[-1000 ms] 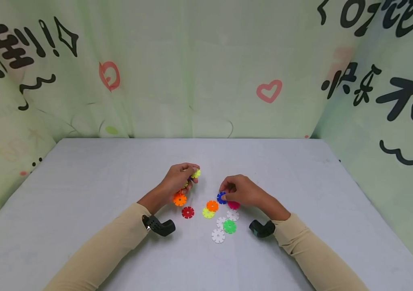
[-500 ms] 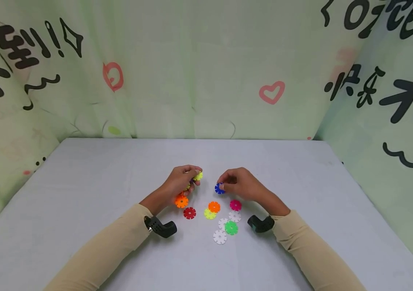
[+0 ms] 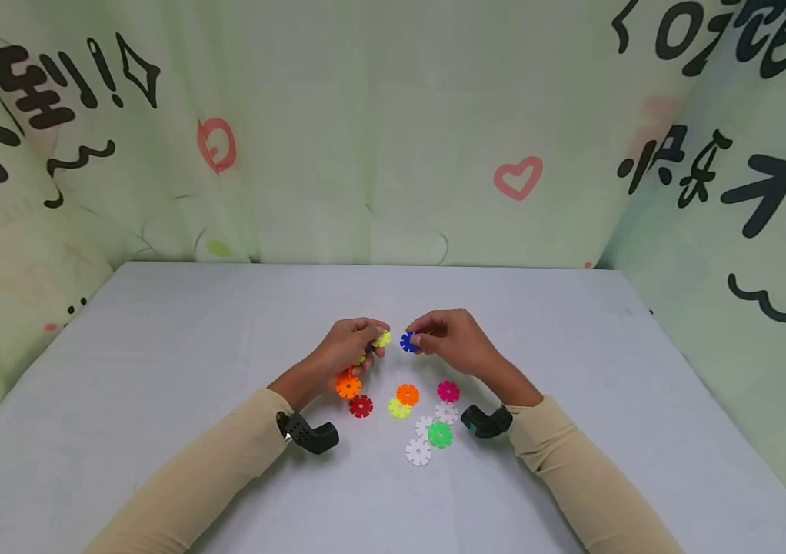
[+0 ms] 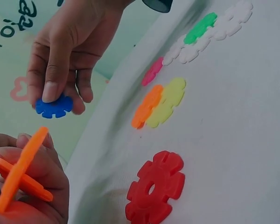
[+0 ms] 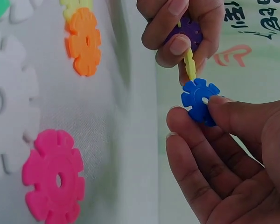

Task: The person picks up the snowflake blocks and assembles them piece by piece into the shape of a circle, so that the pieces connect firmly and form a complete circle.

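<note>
In the head view my left hand [image 3: 344, 346] grips a joined string of notched plastic discs. A yellow disc [image 3: 383, 339] sticks out by its fingertips, and an orange disc [image 3: 348, 385] hangs below the palm. Between the fingers a purple disc [image 5: 192, 33] shows in the right wrist view; the rest of the string is partly hidden. Thumb and fingers of my right hand [image 3: 455, 341] pinch a blue notched disc [image 3: 407, 342] just right of the yellow one. Seen from the right wrist, the blue disc's edge overlaps the yellow one; whether they touch I cannot tell.
Loose discs lie on the white table [image 3: 227, 323]: red [image 3: 361, 406], orange [image 3: 407, 394] over yellow [image 3: 398, 409], pink [image 3: 448, 391], green [image 3: 440, 435] and several white ones [image 3: 418, 452]. A patterned curtain [image 3: 379, 154] stands behind the table.
My right hand has lifted the blue disc from beside the pink one and carried it up and left towards the left hand. The left hand has shifted slightly right, still gripping its string.
</note>
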Available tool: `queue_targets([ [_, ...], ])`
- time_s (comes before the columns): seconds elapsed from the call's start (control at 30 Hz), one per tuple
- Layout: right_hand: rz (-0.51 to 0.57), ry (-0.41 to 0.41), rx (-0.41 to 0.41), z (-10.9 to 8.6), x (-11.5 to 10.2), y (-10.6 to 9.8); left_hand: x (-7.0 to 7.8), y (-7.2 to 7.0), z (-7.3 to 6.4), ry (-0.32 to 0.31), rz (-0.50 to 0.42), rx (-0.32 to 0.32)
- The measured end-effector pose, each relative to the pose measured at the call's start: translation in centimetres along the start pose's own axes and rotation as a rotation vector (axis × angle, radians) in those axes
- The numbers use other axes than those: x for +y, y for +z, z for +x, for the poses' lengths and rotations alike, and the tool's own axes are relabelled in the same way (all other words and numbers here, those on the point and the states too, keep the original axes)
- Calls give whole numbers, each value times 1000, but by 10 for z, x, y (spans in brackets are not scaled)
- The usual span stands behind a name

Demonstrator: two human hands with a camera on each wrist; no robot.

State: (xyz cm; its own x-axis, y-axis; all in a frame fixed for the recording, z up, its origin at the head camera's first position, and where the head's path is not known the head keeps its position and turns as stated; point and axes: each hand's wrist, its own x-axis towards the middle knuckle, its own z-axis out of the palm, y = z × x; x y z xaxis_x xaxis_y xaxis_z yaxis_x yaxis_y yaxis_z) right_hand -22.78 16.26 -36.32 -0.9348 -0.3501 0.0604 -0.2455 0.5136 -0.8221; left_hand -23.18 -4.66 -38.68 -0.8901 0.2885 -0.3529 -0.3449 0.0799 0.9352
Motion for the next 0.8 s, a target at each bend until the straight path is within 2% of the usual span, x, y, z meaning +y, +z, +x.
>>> queue_targets([
  [0.13, 23, -26, 43, 2, 1, 3, 0, 1, -1, 2, -18, -13],
  [0.47, 84, -44, 72, 5, -2, 9, 4, 4, -3, 4, -50, -32],
  [0.67, 5, -30, 67, 4, -3, 11, 4, 4, -3, -24, -30, -22],
  [0.8, -33, -76, 57, 3, -4, 13, 3, 5, -3, -21, 0, -15],
])
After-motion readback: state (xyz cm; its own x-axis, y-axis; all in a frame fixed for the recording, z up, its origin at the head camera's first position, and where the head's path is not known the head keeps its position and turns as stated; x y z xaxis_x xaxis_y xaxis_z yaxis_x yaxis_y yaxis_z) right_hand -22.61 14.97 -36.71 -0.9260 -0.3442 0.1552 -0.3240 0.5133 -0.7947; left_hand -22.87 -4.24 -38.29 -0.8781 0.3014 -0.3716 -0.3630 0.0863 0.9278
